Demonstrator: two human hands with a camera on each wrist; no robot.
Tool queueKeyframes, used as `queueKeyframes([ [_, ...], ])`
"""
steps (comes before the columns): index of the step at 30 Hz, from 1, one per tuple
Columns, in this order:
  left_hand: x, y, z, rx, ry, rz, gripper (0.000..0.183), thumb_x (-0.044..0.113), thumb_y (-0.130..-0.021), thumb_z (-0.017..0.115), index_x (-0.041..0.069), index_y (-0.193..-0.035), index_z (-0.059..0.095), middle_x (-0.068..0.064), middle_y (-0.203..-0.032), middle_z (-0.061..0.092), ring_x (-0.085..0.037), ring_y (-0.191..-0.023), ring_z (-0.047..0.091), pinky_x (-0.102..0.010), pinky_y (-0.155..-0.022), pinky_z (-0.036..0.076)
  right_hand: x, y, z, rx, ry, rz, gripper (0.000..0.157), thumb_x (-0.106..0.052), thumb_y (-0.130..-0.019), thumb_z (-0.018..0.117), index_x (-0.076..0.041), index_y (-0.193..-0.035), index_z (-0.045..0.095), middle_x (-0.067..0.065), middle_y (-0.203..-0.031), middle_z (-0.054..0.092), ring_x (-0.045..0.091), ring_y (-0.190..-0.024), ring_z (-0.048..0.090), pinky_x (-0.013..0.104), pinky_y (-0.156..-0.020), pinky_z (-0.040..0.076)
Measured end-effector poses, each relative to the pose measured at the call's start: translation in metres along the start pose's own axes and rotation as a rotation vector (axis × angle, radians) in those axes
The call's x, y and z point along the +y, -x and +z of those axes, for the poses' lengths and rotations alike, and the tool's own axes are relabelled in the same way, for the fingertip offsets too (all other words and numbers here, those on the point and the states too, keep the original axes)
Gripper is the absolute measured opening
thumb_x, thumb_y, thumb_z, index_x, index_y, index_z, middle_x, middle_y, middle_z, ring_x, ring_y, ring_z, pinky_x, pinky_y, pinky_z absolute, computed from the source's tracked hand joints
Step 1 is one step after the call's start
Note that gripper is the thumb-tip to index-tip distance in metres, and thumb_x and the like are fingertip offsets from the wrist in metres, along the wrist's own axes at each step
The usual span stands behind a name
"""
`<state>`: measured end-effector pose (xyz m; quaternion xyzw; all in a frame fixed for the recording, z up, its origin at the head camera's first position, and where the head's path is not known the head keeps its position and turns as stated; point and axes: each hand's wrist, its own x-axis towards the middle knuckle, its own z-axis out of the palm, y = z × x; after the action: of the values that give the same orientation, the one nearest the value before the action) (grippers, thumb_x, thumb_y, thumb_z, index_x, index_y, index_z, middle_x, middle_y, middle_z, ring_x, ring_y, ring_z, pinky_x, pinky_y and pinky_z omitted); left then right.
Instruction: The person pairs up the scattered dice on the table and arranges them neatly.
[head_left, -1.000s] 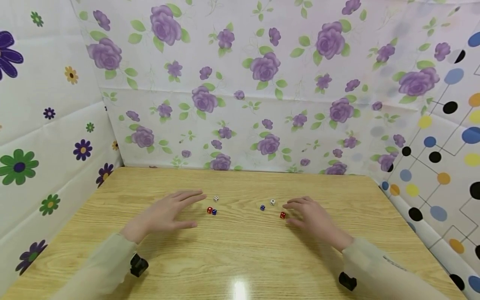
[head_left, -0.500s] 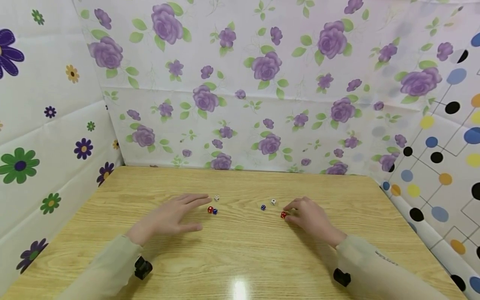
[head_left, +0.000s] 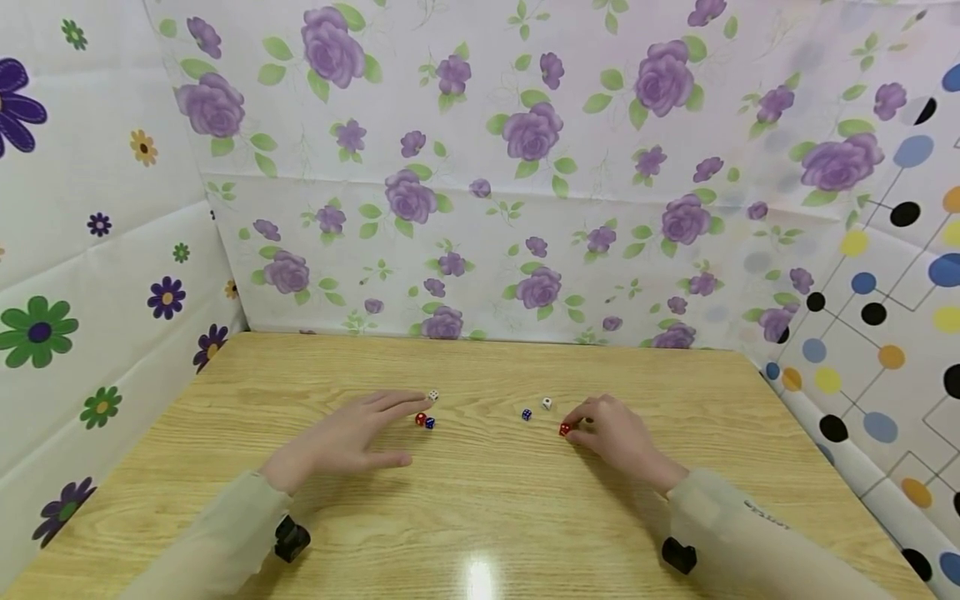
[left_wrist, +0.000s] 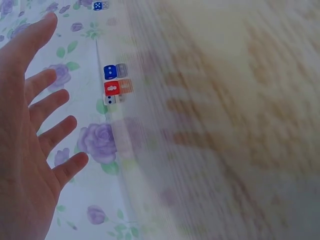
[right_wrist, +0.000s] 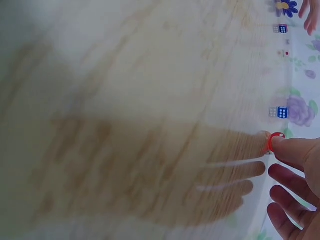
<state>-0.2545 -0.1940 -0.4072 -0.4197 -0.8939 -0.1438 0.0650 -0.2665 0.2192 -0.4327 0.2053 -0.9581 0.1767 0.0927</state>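
Observation:
My right hand (head_left: 615,437) pinches a red die (head_left: 564,429) between thumb and index finger, low over the table. In the right wrist view the thumb covers part of that red die (right_wrist: 275,141). Just left of it lie a blue die (head_left: 527,414) and a white die (head_left: 547,403). My left hand (head_left: 348,433) hovers, fingers extended and thumb spread, holding nothing. Close to its fingertips are a second red die (head_left: 421,419), a second blue die (head_left: 430,423) beside it, and a second white die (head_left: 433,395) slightly farther back, partly overlapped by a fingertip.
The dice lie on a glossy wooden table (head_left: 480,492). A purple-rose cloth (head_left: 480,192) hangs along its back edge. Patterned cloths stand at the left (head_left: 112,250) and right (head_left: 877,333). Small black devices sit under both wrists.
My right thumb and index finger have closed on the red die, which has shifted slightly left. My left hand has drifted a little to the right, towards the left group of dice.

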Motion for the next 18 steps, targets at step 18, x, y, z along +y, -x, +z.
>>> queueKeyframes([
  [18, 0.018, -0.015, 0.002, -0.071, 0.054, 0.028, 0.068, 0.042, -0.095, 0.063, 0.017, -0.153, 0.037, -0.007, -0.157, 0.041, -0.031, -0.144, 0.04, -0.052, -0.111, 0.04, -0.028, 0.009, 0.005, -0.039, -0.059, 0.017, 0.01, -0.021, -0.081, 0.081, -0.026, -0.089, 0.079, -0.012, -0.091, 0.071, 0.009, -0.086, 0.057, 0.029, -0.075, 0.049],
])
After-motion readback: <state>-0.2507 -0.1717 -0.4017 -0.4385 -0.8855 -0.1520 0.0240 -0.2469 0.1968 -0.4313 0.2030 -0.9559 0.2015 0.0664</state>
